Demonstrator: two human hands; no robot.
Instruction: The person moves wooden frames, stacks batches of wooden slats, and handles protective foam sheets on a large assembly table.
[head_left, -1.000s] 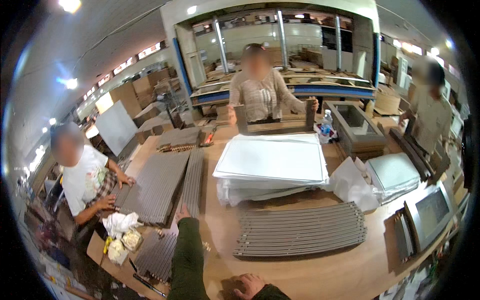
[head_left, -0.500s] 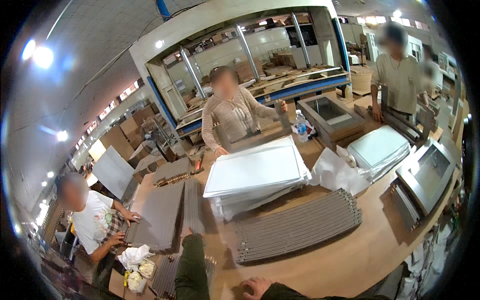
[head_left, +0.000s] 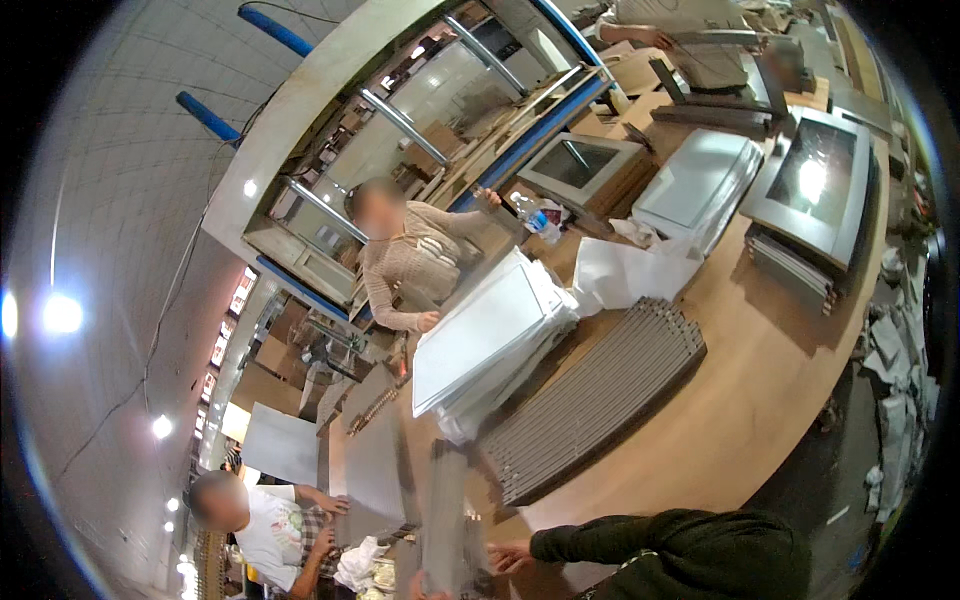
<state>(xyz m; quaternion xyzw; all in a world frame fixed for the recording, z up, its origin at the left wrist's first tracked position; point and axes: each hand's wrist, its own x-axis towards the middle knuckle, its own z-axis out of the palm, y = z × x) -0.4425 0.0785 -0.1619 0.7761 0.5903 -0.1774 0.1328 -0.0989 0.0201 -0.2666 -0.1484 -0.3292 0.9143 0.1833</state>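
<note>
Hands at the grey slats

The right hand [head_left: 508, 556] lay open-fingered beside a grey slatted panel [head_left: 445, 520]; the left hand [head_left: 425, 588] (barely visible) gripped unclearly.

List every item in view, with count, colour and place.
White panel stack: one, white, table centre.
Ribbed slat row: one, grey, right of the white stack.
Grey sheets: several, grey, table's left part.
White wrapping: one, white, beyond the slat row.
Framed glass panels: two at least, grey, far table end.
Table: one, tan wood.
Co-workers: three, around the table.
Right hand: dark sleeve, open, touching an upright grey strip.
Left hand: barely in view at the strip's foot.
</note>
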